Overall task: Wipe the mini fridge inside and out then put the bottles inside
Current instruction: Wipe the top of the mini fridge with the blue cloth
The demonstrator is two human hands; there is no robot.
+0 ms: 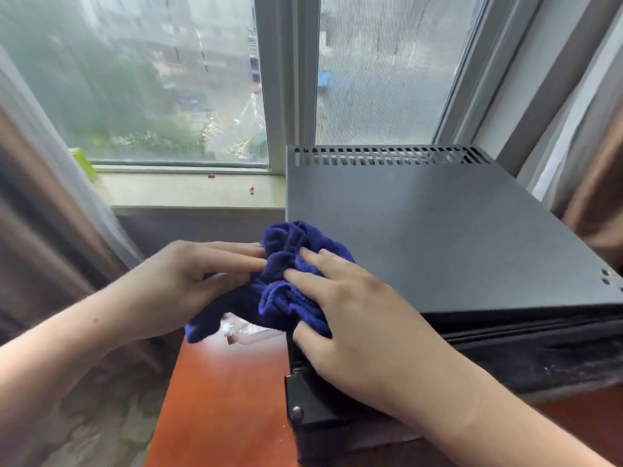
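Note:
The black mini fridge [438, 230] fills the right half of the view, its flat top facing me and a row of vent slots along its back edge. A bunched dark blue cloth [290, 294] lies over the fridge's front left top corner and hangs off its left side. My left hand [188, 281] holds the cloth from the left, fingers and thumb closed on a fold. My right hand [347, 315] lies on the cloth at the corner, with its thumb curled under the cloth's lower edge. A clear plastic bottle [242, 333] shows partly below the cloth.
The fridge stands on a reddish-brown wooden surface [222, 399]. Behind it are a window sill [188, 190] with small red bits and a green object [82, 163] at its left end. Curtains [50, 230] hang on both sides.

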